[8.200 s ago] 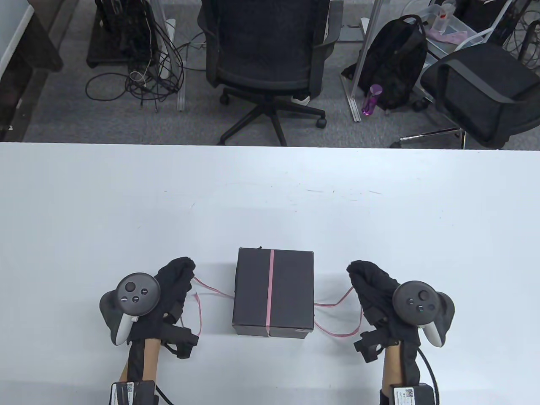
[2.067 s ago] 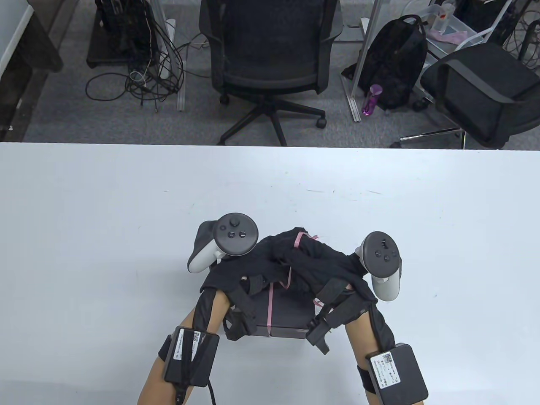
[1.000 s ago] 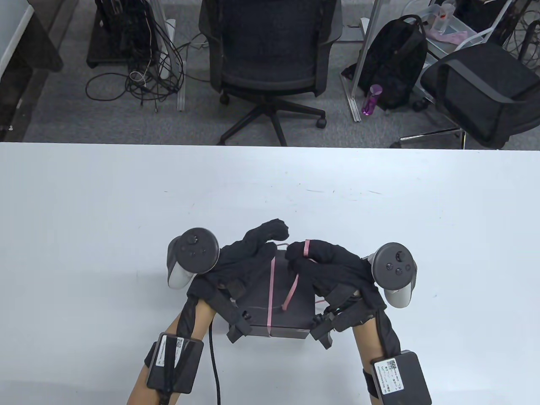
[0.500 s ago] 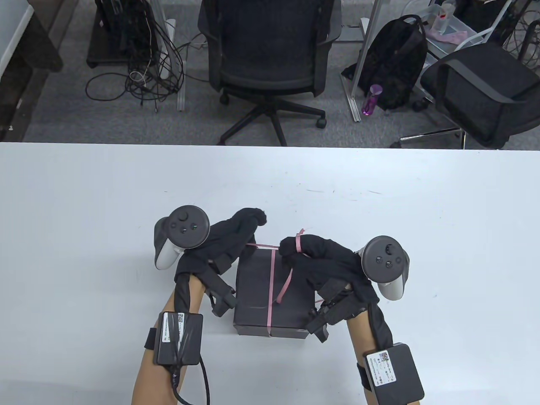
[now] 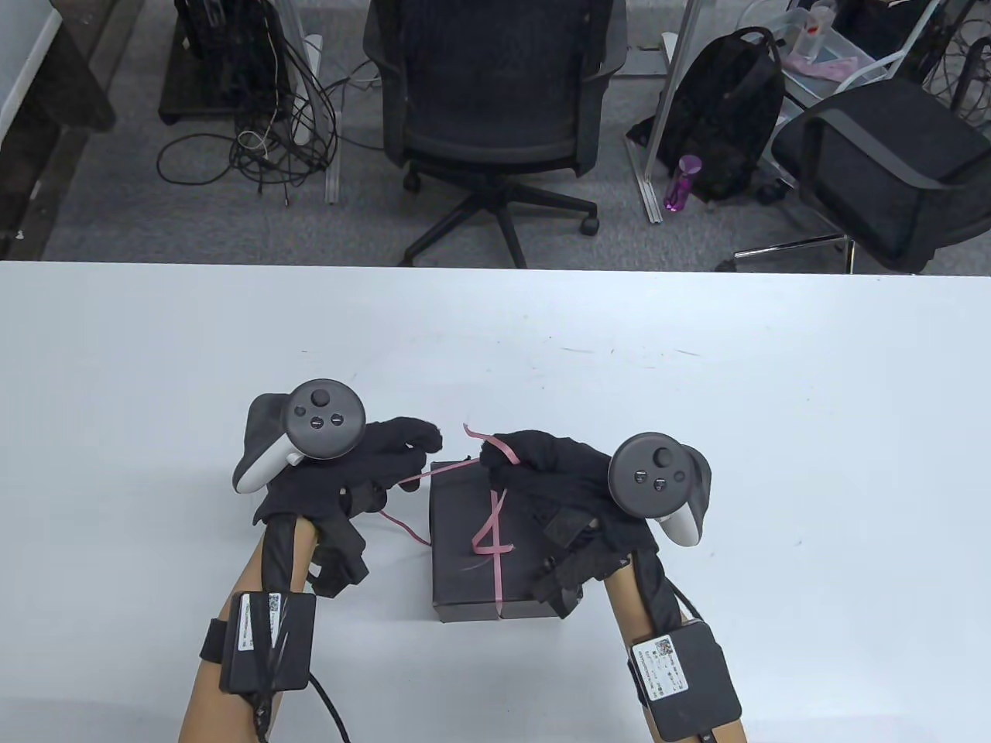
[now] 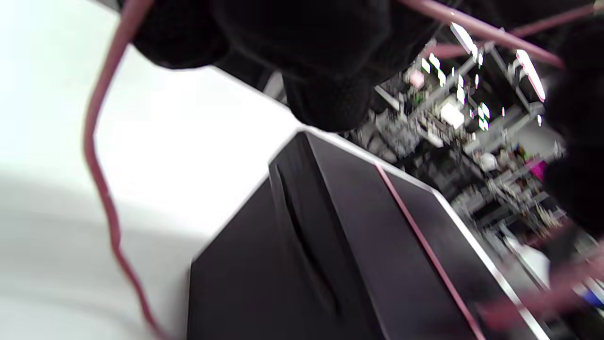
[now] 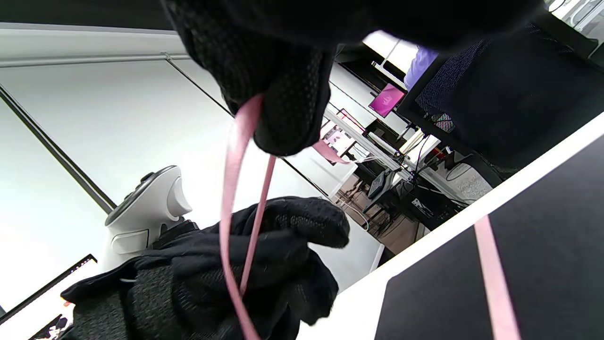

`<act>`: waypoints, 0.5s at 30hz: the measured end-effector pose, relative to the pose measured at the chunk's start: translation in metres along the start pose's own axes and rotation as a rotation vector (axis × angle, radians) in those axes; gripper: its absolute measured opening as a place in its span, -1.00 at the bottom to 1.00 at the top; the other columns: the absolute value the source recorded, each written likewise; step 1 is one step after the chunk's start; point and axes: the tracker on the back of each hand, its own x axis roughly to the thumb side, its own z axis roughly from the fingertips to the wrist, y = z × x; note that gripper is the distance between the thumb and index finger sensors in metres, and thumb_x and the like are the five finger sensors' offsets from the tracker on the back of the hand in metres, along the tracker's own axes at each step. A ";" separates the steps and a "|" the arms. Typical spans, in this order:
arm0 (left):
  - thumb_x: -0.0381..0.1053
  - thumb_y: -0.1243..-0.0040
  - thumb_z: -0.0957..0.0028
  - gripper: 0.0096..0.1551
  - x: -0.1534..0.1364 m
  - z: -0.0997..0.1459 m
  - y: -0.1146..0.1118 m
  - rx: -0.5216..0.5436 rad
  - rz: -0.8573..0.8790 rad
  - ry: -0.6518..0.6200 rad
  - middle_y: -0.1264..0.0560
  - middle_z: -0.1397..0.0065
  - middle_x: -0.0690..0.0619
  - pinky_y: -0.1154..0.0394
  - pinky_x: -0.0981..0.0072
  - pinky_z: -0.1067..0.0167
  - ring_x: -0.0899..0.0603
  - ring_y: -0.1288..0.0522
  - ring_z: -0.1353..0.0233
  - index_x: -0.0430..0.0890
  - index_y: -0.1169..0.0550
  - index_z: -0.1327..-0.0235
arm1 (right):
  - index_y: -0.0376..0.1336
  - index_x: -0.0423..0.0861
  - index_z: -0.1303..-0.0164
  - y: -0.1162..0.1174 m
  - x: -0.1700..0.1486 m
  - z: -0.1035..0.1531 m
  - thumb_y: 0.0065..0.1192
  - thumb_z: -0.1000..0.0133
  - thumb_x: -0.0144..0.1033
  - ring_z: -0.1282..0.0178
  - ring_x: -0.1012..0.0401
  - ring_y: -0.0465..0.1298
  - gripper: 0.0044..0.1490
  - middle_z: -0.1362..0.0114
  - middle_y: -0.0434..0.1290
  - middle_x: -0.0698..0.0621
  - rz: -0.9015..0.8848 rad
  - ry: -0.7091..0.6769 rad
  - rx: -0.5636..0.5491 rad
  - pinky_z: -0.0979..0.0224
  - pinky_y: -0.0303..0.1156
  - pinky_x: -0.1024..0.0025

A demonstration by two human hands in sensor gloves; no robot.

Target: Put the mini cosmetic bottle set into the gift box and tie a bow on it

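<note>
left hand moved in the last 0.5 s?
Yes. The left hand has shifted left, away from the gift box, pulling the pink ribbon with it.

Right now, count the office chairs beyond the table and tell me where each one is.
2: one chair straight behind the table's far edge, another at far right.

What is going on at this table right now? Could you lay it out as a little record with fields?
Surface: white table
Main item: black gift box, lid closed, near the table's front edge
Ribbon: thin pink ribbon running over the lid, with a loose crossing on top; no finished bow yet
Left hand: beside the box's left far corner, pinching one ribbon strand
Right hand: over the box's far right part, pinching another strand
Bottles: none visible
Background: office chair, backpack
</note>
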 end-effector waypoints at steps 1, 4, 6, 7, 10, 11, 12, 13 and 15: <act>0.14 -0.25 -0.16 -0.44 0.002 0.000 -0.001 -0.048 0.005 -0.017 -0.67 -0.20 0.19 -0.66 0.21 -0.02 0.15 -0.64 0.45 0.22 -0.50 -0.47 | 0.47 -0.12 -0.21 0.001 0.001 -0.001 0.29 -0.14 -0.40 0.57 0.35 0.50 -0.57 -0.10 0.64 -0.02 0.000 -0.002 0.000 0.38 0.59 0.43; 0.23 -0.35 0.00 -0.21 0.007 0.000 -0.008 -0.162 0.070 -0.097 -0.64 -0.33 0.16 -0.68 0.26 -0.03 0.19 -0.66 0.42 0.21 -0.43 -0.57 | 0.47 -0.11 -0.22 0.003 0.006 -0.001 0.29 -0.15 -0.40 0.57 0.35 0.50 -0.57 -0.10 0.64 -0.01 0.014 -0.009 0.001 0.38 0.59 0.42; 0.29 -0.39 0.13 -0.07 0.014 -0.002 -0.016 -0.208 0.160 -0.190 -0.63 -0.40 0.12 -0.70 0.26 -0.03 0.20 -0.68 0.40 0.17 -0.41 -0.62 | 0.47 -0.11 -0.22 0.006 0.009 -0.001 0.29 -0.15 -0.40 0.56 0.35 0.51 -0.57 -0.11 0.64 -0.01 0.037 -0.012 0.003 0.38 0.59 0.42; 0.32 -0.38 0.17 -0.01 0.017 -0.003 -0.019 -0.224 0.196 -0.219 -0.62 -0.42 0.10 -0.70 0.27 -0.03 0.21 -0.69 0.39 0.13 -0.39 -0.64 | 0.46 -0.10 -0.22 0.007 0.011 0.000 0.28 -0.15 -0.40 0.56 0.35 0.51 -0.57 -0.11 0.64 0.00 0.049 -0.011 -0.001 0.37 0.59 0.42; 0.40 -0.34 0.22 0.11 0.023 -0.005 -0.029 -0.249 0.252 -0.251 -0.58 -0.46 0.06 -0.69 0.24 -0.05 0.20 -0.68 0.36 0.08 -0.35 -0.69 | 0.46 -0.11 -0.23 0.009 0.014 0.002 0.28 -0.15 -0.40 0.55 0.35 0.51 -0.56 -0.12 0.63 0.00 0.064 -0.010 -0.020 0.36 0.60 0.41; 0.43 -0.31 0.22 0.13 0.025 -0.006 -0.032 -0.250 0.258 -0.244 -0.57 -0.47 0.06 -0.67 0.23 -0.06 0.19 -0.66 0.36 0.06 -0.33 -0.70 | 0.45 -0.11 -0.23 0.009 0.015 0.004 0.27 -0.16 -0.40 0.55 0.35 0.51 -0.56 -0.12 0.63 0.00 0.066 -0.007 -0.040 0.36 0.60 0.41; 0.46 -0.27 0.20 0.15 0.028 -0.006 -0.037 -0.248 0.255 -0.226 -0.56 -0.46 0.05 -0.66 0.21 -0.06 0.18 -0.65 0.35 0.04 -0.31 -0.71 | 0.45 -0.10 -0.24 0.009 0.016 0.005 0.27 -0.16 -0.39 0.55 0.35 0.51 -0.56 -0.12 0.63 0.00 0.068 -0.005 -0.063 0.35 0.60 0.41; 0.50 -0.21 0.16 0.14 0.029 -0.006 -0.041 -0.245 0.248 -0.208 -0.57 -0.44 0.03 -0.65 0.20 -0.06 0.17 -0.64 0.36 0.02 -0.31 -0.72 | 0.45 -0.11 -0.25 0.009 0.016 0.006 0.26 -0.17 -0.39 0.54 0.35 0.51 -0.56 -0.13 0.62 0.00 0.068 -0.005 -0.072 0.35 0.60 0.41; 0.51 -0.18 0.06 0.09 0.036 -0.004 -0.050 -0.224 0.205 -0.190 -0.60 -0.38 0.02 -0.65 0.19 -0.04 0.16 -0.63 0.39 0.01 -0.32 -0.71 | 0.44 -0.11 -0.26 0.009 0.017 0.010 0.25 -0.18 -0.38 0.54 0.35 0.52 -0.56 -0.13 0.62 0.00 0.056 -0.010 -0.080 0.35 0.60 0.41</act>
